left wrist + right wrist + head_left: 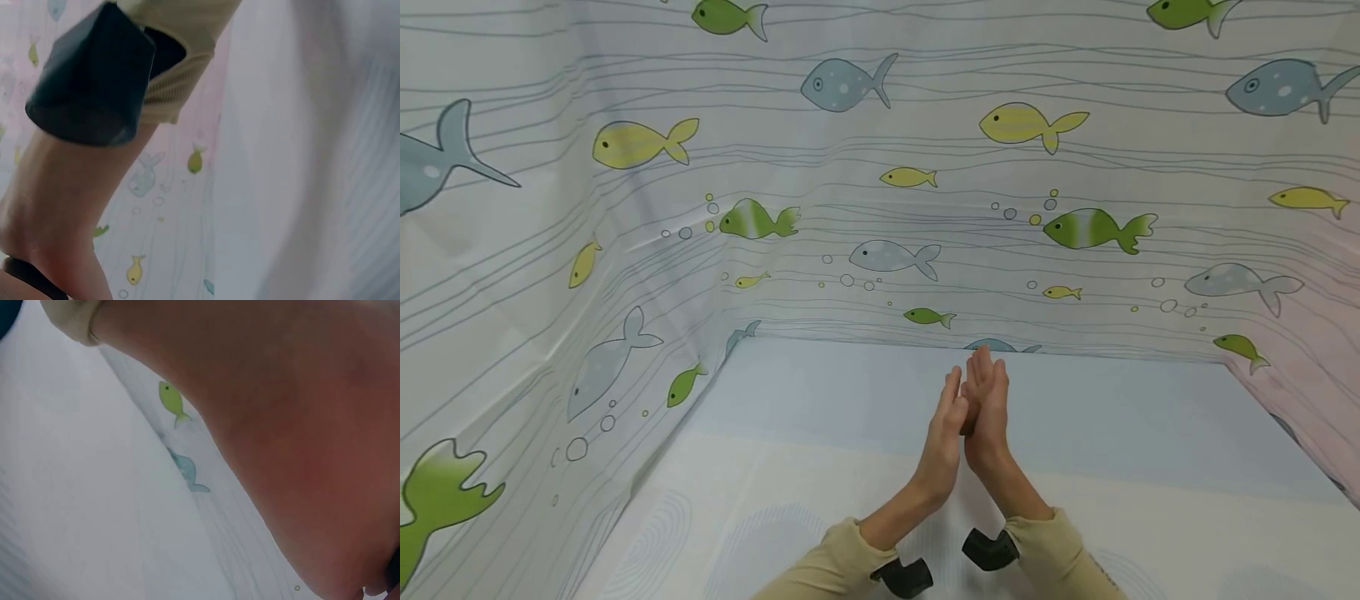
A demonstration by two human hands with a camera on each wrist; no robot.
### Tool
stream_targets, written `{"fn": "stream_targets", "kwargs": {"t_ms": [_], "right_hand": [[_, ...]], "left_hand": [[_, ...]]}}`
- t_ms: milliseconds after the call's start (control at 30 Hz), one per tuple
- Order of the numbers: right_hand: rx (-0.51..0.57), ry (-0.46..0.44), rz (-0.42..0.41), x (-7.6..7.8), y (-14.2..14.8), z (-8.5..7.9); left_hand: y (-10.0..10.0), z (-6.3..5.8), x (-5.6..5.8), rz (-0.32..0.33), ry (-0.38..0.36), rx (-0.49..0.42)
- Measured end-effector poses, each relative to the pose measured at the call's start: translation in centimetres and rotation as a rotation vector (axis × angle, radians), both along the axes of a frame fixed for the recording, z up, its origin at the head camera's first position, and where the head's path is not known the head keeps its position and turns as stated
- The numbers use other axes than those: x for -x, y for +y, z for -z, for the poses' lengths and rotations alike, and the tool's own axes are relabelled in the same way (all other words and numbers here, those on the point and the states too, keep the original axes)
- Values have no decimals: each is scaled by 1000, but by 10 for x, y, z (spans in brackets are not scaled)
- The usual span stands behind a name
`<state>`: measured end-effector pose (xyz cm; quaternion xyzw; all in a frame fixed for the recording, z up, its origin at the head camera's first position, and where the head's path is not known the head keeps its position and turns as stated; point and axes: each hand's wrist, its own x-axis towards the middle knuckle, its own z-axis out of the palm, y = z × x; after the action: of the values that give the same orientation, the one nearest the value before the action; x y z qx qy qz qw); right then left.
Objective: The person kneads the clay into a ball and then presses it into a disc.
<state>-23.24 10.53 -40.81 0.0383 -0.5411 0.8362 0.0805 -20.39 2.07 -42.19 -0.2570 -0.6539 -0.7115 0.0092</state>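
My left hand point(942, 442) and right hand point(988, 412) face each other palm to palm above the table, fingers straight and pointing away from me. Between the palms sits a small dark lump point(970, 418), mostly covered by the hands; I cannot tell what it is. A black edge of the lump point(32, 279) shows in the left wrist view, low beside the right wrist. In the right wrist view the left hand point(306, 462) fills much of the picture, with a dark bit of the lump at the right border.
A pale table point(850, 392) with a light blue band lies under the hands. Hanging sheets point(820, 175) printed with fish enclose it at the back and sides. Each sleeved wrist carries a black camera mount point(990, 549), both close to each other.
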Motion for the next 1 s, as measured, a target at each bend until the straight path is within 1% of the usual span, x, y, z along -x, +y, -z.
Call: {"fn": "stream_targets", "kwargs": {"t_ms": [167,367,500,633,767,900,1000], "right_hand": [[-24,-13,-12,-8,-8,2],[-60,37,-41,-17,-17,4],[-83,69,-78,-21,-23,6],[-105,91,-113,-26,-28,5],[-105,95,-126,-31,-32,4],[-101,88,-133,-36,-36,5],[-106,82,-130,-39,-39,5]], "left_hand": [[-3,3,6,-44,-17,-2],[-7,5,16,-95,-20,-13],[-10,5,24,-137,-16,-15],[-14,4,31,-171,-14,-17],[-19,1,38,-206,-45,-18],[-22,-3,46,-243,-72,-45],[-24,-6,50,-255,-73,-64]]}}
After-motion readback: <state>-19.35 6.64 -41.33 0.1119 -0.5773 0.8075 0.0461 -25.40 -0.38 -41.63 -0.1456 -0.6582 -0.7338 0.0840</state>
